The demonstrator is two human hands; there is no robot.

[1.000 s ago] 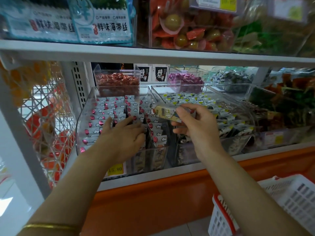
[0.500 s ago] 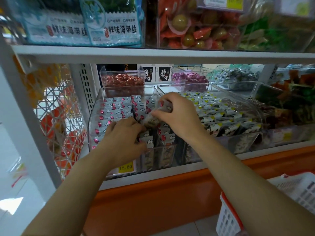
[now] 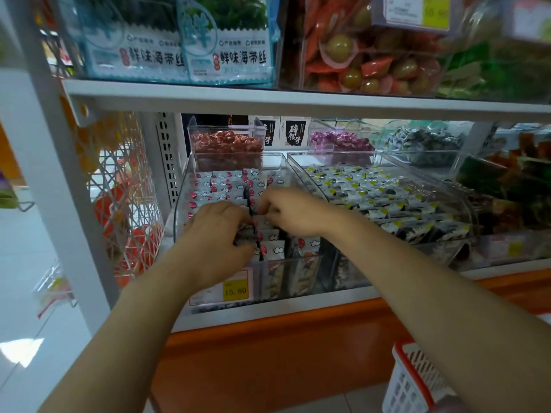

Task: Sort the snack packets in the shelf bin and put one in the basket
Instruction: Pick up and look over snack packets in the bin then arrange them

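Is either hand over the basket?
No: left hand and right hand work among snack packets in the clear bin; the basket sits lower right.

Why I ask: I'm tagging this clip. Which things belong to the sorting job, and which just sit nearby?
Job: left hand, right hand, red-dot snack packets, clear shelf bin, white basket.
Just nearby: yellow-marked packets, red candies, purple candies, kelp packs, price tag.

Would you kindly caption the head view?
Left hand and right hand sort snack packets in the clear shelf bin, a basket lower right.
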